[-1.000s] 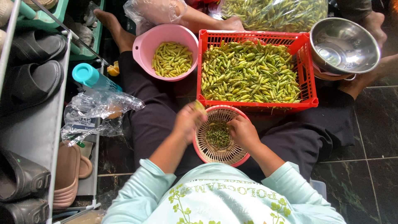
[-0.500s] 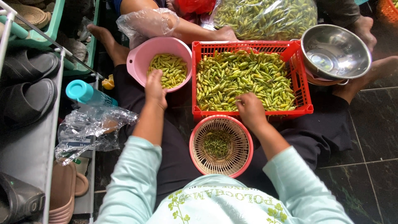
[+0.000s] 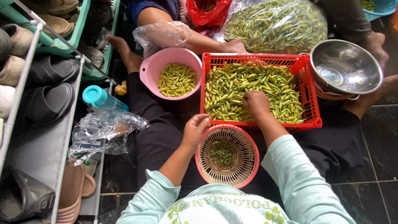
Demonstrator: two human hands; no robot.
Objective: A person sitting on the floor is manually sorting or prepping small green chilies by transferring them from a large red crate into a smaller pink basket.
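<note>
Red crate (image 3: 306, 122) of green-yellow chillies (image 3: 232, 89); pink bowl (image 3: 149, 72); pink-rimmed beige woven basket (image 3: 232, 172); teal bottle cap (image 3: 94, 95); silver steel bowl (image 3: 356, 83).

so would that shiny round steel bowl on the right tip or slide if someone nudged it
Probably yes. The shiny round steel bowl looks empty, so likely light for its size. It appears to rest tilted against the red plastic crate rather than flat, so a nudge could rock it. Its polished surface would likely be slippery to hold.

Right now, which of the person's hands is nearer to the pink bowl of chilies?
Left. The left hand sits below the pink bowl, by the round woven basket's rim. The right hand is farther off, down among the chilies in the red crate.
</note>
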